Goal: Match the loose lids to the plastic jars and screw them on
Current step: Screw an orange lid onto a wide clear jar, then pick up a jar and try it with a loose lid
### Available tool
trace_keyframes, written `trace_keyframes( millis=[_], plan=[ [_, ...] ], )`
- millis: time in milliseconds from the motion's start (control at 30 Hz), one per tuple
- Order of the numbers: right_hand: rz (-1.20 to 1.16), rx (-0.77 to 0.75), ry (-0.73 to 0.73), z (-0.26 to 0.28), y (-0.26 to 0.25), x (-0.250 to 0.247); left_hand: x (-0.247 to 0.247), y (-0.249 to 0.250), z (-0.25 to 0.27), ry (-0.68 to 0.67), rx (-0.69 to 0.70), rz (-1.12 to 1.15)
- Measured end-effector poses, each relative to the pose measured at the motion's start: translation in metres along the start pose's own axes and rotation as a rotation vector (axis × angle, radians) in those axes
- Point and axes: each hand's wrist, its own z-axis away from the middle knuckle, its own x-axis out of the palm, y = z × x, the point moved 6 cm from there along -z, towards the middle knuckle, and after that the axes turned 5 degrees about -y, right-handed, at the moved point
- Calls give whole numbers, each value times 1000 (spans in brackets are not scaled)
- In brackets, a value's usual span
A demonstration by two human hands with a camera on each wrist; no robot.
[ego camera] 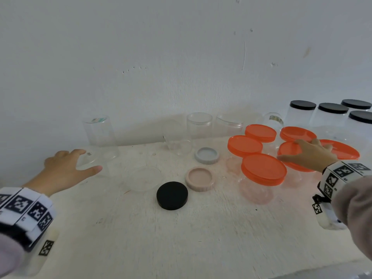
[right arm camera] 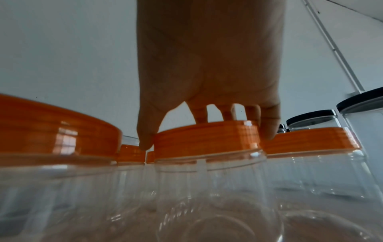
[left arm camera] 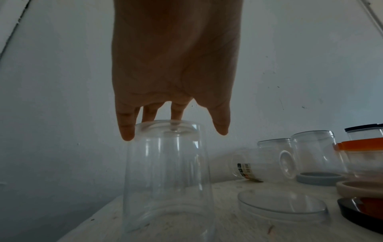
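**Both hands on jars at opposite ends of the table**

The white table (ego camera: 201, 238) carries everything. At its right end stand clear jars with orange lids, and behind them black-lidded jars (ego camera: 302, 115) against the wall.

The right hand (ego camera: 310, 156) reaches over the orange group. Only the right wrist view shows its grip: thumb and fingers are curled down around the rim of one orange lid (right arm camera: 207, 137), which sits on a clear jar (right arm camera: 209, 180).

At the left end, the left hand (ego camera: 64, 168) is over an upturned clear jar (left arm camera: 165, 172), base upward. From the head view that jar nearly vanishes against the table; the left wrist view shows it plainly, with fingers spread at its top edge. The thumb looks apart from the wall, so whether the grip has closed on it I cannot tell.

Loose lids lie between the hands: a clear lid (ego camera: 144, 179), a black lid (ego camera: 172, 195), a pink lid (ego camera: 199, 179) and a grey lid (ego camera: 207, 155), the last two lying hollow side up.
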Motion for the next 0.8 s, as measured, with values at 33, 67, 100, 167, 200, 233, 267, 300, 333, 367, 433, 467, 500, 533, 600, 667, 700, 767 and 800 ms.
trace_keyframes(
  millis=[33, 67, 100, 167, 200, 233, 267, 300, 333, 367, 433, 467, 500, 533, 600, 667, 700, 767, 800],
  plan=[
    [14, -3, -12, -3, 1, 2, 0, -1, -1, -8, -12, -18],
    [29, -9, -25, -7, 2, 5, 1, -3, -3, -18, -26, -30],
    [42, -16, -37, -10, 3, 7, 2, -5, -5, -27, -39, -32],
    [54, -24, -56, -15, 5, 10, 3, -8, -8, -26, -53, -25],
    [56, -22, -58, -16, 5, 11, 3, -8, -10, -21, -53, -23],
    [58, -21, -56, -17, 5, 11, 3, -8, -12, -16, -51, -19],
    [59, -22, -54, -17, 5, 10, 3, -8, -14, -13, -47, -12],
    [56, -30, -54, -17, 3, 10, 3, -7, -16, -11, -44, -5],
    [43, -41, -54, -16, -1, 8, 4, -7, -17, -9, -43, 3],
    [20, -53, -51, -14, -5, 5, 4, -6, -19, -5, -44, 12],
    [-27, -86, -22, -7, -17, -3, 4, -6, -23, 5, -49, 35],
    [-42, -112, 2, -3, -26, -8, 4, -6, -24, 8, -53, 52],
    [-53, -147, 31, 3, -36, -13, 4, -6, -25, 6, -54, 71],
    [-68, -181, 61, 9, -47, -18, 5, -7, -26, 2, -52, 89],
    [-105, -254, 102, 24, -75, -25, 5, -8, -27, -2, -44, 103],
    [-121, -351, 108, 39, -108, -27, 6, -10, -29, 7, -40, 96],
    [-123, -403, 100, 46, -125, -25, 6, -11, -29, 13, -40, 94],
    [-96, -499, 62, 60, -160, -15, 8, -13, -31, 22, -41, 91],
    [-70, -548, 32, 66, -177, -7, 9, -13, -31, 25, -42, 90]
  ],
)
